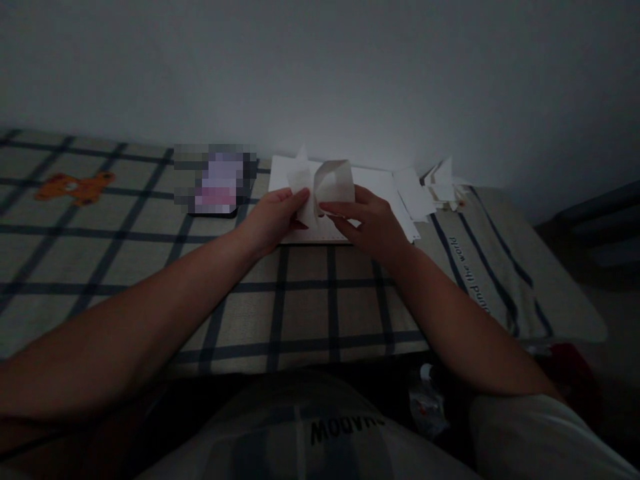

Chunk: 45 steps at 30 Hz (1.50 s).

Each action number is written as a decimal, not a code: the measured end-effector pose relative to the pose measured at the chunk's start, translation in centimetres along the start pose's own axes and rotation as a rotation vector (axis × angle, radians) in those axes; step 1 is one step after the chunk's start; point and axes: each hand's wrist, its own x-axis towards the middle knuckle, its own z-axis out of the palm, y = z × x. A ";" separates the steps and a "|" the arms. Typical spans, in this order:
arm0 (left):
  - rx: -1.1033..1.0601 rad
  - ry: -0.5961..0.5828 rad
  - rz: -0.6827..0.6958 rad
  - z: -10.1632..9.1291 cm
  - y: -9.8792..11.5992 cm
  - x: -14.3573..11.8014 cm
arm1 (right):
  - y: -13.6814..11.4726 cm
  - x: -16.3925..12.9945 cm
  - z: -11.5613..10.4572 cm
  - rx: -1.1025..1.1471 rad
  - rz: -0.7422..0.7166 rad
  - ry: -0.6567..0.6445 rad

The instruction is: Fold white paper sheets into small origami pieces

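Observation:
Both hands hold a folded piece of white paper (336, 177) in the air over a pad of white sheets (370, 183). My left hand (275, 213) pinches the paper's left part between thumb and fingers. On its right side, the fingers of my right hand (373, 217) are closed on a curved, bent-up flap. A pointed tip sticks up at the paper's upper left. The fold's exact shape is hard to make out in the dim light.
A checked tablecloth (310, 307) covers the table, which meets a pale wall. To the left are a phone (217, 183) and an orange bear-shaped piece (75, 187). Folded papers (443, 181) are piled at the right. A plastic bottle (427, 403) is below the table edge.

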 end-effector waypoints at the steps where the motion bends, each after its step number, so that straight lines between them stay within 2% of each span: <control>1: -0.005 0.001 -0.005 0.0 0.1 0.0 | -0.1 0.0 -0.1 -0.005 0.008 -0.012; 6: -0.067 -0.021 -0.008 -0.1 0.1 -0.1 | -0.1 0.0 -0.1 -0.037 0.012 -0.056; 9: -0.014 -0.050 0.010 -0.5 -0.1 0.0 | -0.2 0.0 -0.1 -0.066 0.012 -0.064; 13: 0.092 -0.032 0.035 -0.8 -0.4 0.0 | -0.4 0.0 -0.2 -0.087 0.022 -0.079; 20: 0.084 -0.027 0.021 -1.0 -0.6 0.3 | -0.4 0.1 -0.3 -0.077 0.039 -0.066; 31: 0.031 -0.049 0.017 -1.0 -0.8 0.4 | -0.4 0.1 -0.4 -0.053 0.039 -0.071; 38: -0.036 -0.032 -0.015 -0.3 -0.2 0.0 | -0.6 0.1 -0.6 -0.038 0.025 -0.065; 45: 0.000 -0.026 -0.009 -0.3 -0.2 0.1 | -0.6 0.1 -0.7 -0.086 0.020 -0.099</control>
